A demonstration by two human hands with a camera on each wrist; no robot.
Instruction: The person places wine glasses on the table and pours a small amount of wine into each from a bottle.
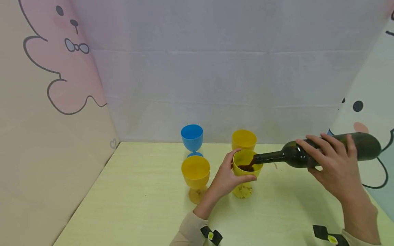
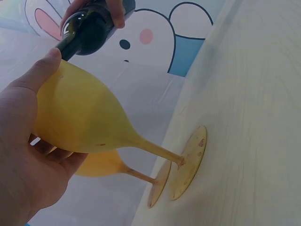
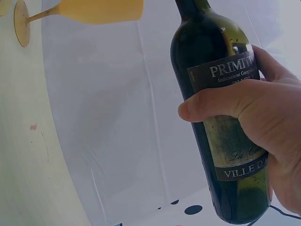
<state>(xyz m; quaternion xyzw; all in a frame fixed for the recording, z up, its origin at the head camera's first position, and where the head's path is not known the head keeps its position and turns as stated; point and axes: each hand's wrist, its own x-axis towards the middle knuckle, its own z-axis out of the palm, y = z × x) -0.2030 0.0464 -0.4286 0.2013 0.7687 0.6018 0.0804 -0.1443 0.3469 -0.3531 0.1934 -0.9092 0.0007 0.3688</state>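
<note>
My left hand (image 1: 226, 176) holds a yellow goblet (image 2: 89, 108) round its bowl, the thumb along the near side. In the left wrist view the goblet's foot is at the tabletop. My right hand (image 1: 337, 167) grips a dark green wine bottle (image 3: 223, 94) round its labelled body. Tilted almost level, the bottle has its mouth over the goblet's rim in the head view. Dark red liquid (image 1: 246, 167) runs from the mouth and pools in the bowl. My palm covers part of the label in the right wrist view.
Left of the held goblet stands an orange-yellow goblet (image 1: 195, 172), with a blue goblet (image 1: 192, 137) behind it. Another yellow goblet (image 1: 244, 139) stands right behind the held one. A pale back wall (image 1: 197, 75) and cartoon-printed side walls border the light wooden table (image 1: 129, 205).
</note>
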